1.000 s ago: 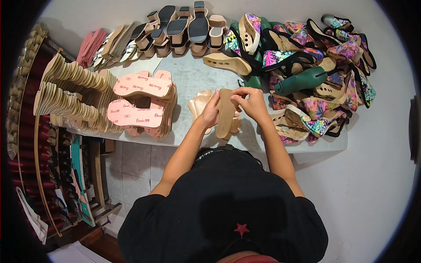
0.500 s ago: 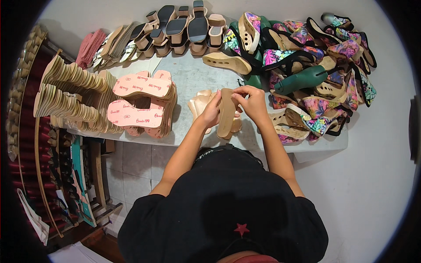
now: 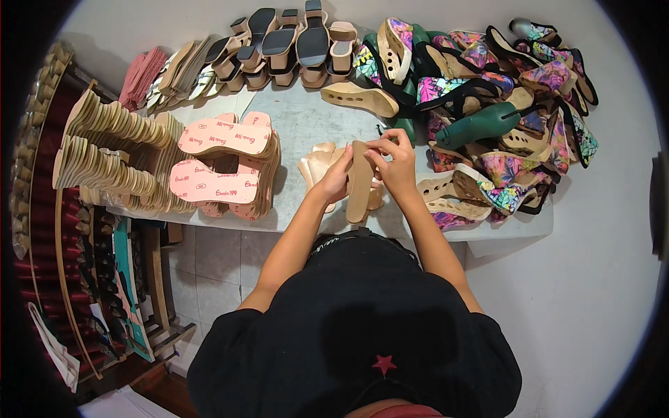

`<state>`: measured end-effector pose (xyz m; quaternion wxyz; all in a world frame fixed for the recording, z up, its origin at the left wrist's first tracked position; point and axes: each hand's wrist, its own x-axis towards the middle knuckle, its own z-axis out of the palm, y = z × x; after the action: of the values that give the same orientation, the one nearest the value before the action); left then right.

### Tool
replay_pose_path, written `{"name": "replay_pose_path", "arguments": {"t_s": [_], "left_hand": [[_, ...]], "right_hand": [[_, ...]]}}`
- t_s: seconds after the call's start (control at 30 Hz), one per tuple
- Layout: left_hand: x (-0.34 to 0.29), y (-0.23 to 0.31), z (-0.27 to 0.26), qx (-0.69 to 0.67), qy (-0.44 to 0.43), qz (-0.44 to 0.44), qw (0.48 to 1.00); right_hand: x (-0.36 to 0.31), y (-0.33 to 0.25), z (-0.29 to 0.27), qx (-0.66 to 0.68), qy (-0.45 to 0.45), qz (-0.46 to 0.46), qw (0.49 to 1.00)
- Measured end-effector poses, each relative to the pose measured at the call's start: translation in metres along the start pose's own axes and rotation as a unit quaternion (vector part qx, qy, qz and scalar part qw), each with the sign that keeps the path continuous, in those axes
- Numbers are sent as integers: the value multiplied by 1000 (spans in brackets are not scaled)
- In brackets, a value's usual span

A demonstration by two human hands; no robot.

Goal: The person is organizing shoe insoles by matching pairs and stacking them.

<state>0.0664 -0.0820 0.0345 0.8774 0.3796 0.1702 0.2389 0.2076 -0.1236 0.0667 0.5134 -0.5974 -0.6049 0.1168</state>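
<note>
Shoe workshop corner with a pale wall and tiled floor

A grey tabletop (image 3: 306,122) stands against the plain light wall (image 3: 139,28); beneath it, pale floor tiles (image 3: 209,279). Dark red shelving (image 3: 42,230) lines the left side, evenly lit throughout.

1. A black short-sleeved top covers the torso and shoulders, its sleeves ending above the elbows.
2. 1 small red star sits on the top (low on the front, near the picture's lower edge).
3. Both forearms are bare, and so are the left hand (image 3: 336,182) and right hand (image 3: 397,167).
</note>
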Motion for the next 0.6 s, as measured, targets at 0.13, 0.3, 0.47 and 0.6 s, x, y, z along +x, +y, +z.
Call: {"name": "replay_pose_path", "arguments": {"t_s": [0.13,0.3,0.47,0.6], "left_hand": [[2,0,-7,-3,-12,-14,1000],[3,3,5,-61,54,-5,997],[5,6,-4,-118,91,68,987],[4,1,-26,-95,158,83,979]], "right_hand": [[-3,11,2,-48,-1,-18,999],[-2,10,-2,20,16,-48,999],[5,6,-22,88,-21,-20,996],[11,6,-45,144,-155,37,977]]}}
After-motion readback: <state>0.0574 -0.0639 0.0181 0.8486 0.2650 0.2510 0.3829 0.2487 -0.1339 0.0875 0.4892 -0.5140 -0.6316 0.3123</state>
